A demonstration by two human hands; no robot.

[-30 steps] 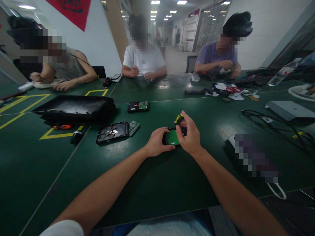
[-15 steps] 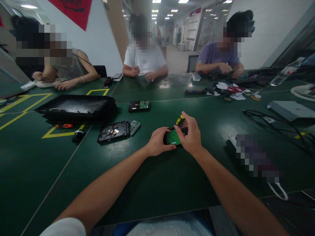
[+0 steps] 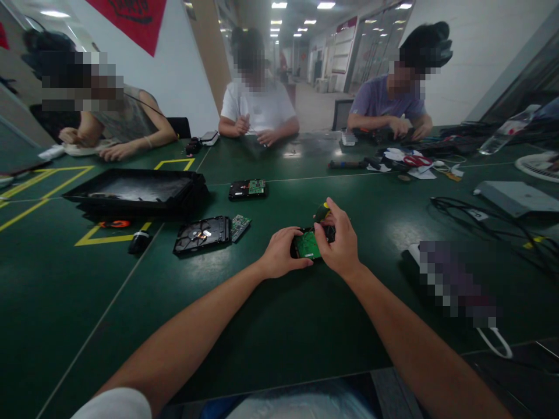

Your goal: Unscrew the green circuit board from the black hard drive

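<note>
A hard drive lies on the green table with its green circuit board facing up. My left hand grips it by the left end, thumb along the near edge and fingers over the far edge. Between the thumb and fingers of my right hand is a screwdriver with a yellow and dark handle, held over the drive's right part. The screwdriver's tip is hidden behind my right hand. To the left lie another hard drive and a loose circuit board beside it.
Farther back lies a third hard drive. A stack of black panels stands at left, near a small black object. At right are a grey box, black cables and a blurred-out long object. Three people sit opposite.
The screwdriver handle has turned slightly in my right fingers, showing less yellow. My left hand and the hard drive stay in place.
</note>
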